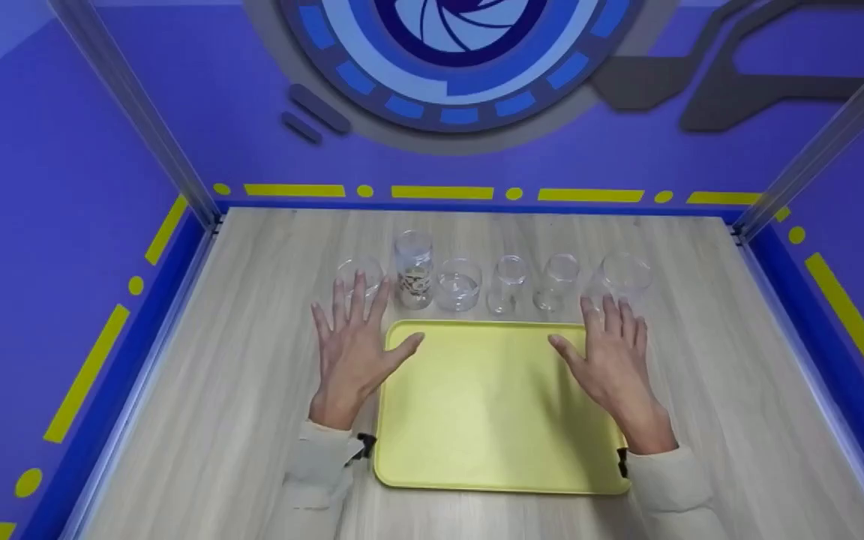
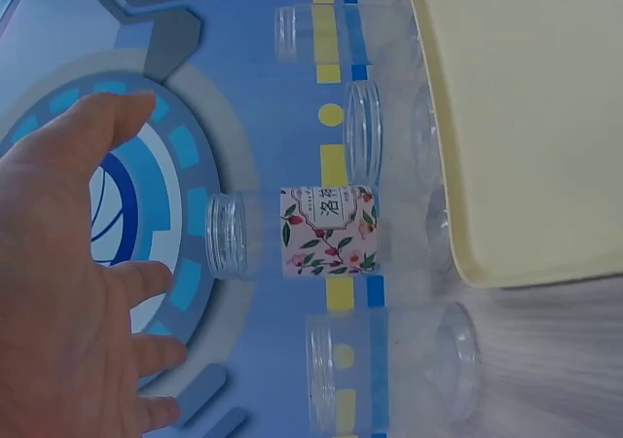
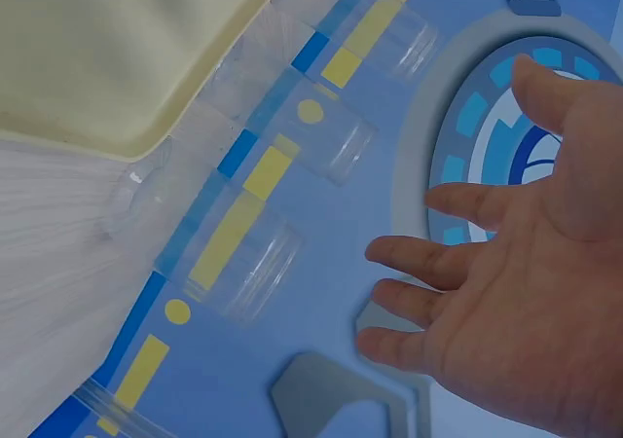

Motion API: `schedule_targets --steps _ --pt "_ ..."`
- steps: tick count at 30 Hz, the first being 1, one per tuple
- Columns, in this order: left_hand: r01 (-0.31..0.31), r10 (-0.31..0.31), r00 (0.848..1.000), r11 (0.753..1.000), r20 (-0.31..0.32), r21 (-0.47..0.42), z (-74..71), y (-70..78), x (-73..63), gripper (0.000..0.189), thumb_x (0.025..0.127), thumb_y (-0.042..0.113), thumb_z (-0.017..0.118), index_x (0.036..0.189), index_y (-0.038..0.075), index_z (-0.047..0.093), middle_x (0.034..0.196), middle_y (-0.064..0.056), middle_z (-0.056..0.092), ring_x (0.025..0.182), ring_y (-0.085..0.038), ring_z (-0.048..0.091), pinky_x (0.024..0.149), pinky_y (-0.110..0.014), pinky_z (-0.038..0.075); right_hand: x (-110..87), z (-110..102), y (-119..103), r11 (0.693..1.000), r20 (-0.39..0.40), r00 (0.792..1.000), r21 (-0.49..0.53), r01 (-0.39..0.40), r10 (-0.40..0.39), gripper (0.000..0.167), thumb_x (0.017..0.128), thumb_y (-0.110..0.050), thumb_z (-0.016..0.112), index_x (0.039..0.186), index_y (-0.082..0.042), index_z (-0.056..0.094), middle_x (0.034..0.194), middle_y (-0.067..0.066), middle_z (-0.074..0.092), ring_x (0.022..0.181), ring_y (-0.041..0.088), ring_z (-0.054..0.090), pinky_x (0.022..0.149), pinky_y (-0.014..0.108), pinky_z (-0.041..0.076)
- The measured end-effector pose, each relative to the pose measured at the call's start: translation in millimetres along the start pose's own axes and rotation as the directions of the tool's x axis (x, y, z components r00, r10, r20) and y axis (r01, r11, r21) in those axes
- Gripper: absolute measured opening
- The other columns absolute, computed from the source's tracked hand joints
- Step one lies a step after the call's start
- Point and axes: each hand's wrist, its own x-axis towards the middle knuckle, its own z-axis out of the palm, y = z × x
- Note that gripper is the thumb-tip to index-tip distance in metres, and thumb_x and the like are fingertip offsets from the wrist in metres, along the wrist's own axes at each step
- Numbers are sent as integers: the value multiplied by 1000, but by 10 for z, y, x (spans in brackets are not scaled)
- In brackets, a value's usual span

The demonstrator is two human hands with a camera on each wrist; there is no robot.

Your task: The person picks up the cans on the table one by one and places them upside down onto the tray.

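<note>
My left hand (image 1: 355,349), fingers straight and spread, is over the left edge of a yellow tray (image 1: 477,405) and holds nothing. The right hand (image 1: 616,367) is also spread and bare, over the tray's right edge. Behind the tray, several clear jars stand in a row. Left fingertips overlap the leftmost jar (image 1: 357,271) in the head view. Beside it stands a tall jar with a pink floral label (image 2: 329,232), then a short wide jar (image 1: 458,289). Two slim jars (image 1: 508,285) (image 1: 556,279) follow. The rightmost wide jar (image 1: 627,274) is just beyond the right fingertips.
The light wood table (image 1: 237,360) has blue side walls (image 1: 42,247) and a blue back wall (image 1: 199,97) with yellow dashes and a round graphic. Metal posts (image 1: 139,112) stand at the back corners.
</note>
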Motion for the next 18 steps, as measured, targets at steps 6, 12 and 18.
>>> schedule_targets --steps 6,12,18 --pt "34 -34 999 999 2 -31 -14 -86 17 99 90 75 60 167 18 36 174 -20 18 160 -46 3 118 -78 -1 -18 29 42 1000 -3 1000 -23 -3 3 80 104 -44 66 159 6 37 161 40 28 150 59 19 120 72 9" --pt "24 -25 999 999 -20 -23 -34 -118 62 102 88 75 63 168 18 35 174 -21 18 160 -47 2 117 -78 -2 -55 31 103 1000 -20 1000 -29 4 -5 77 104 -41 67 159 5 38 159 41 31 148 60 23 119 73 13" --pt "3 -3 1000 1000 -22 -25 -29 -90 133 101 88 74 64 167 16 37 174 -21 18 160 -47 3 117 -79 0 -26 21 151 999 -47 999 -36 10 -12 75 104 -40 67 156 8 40 155 42 35 146 59 26 119 71 16"
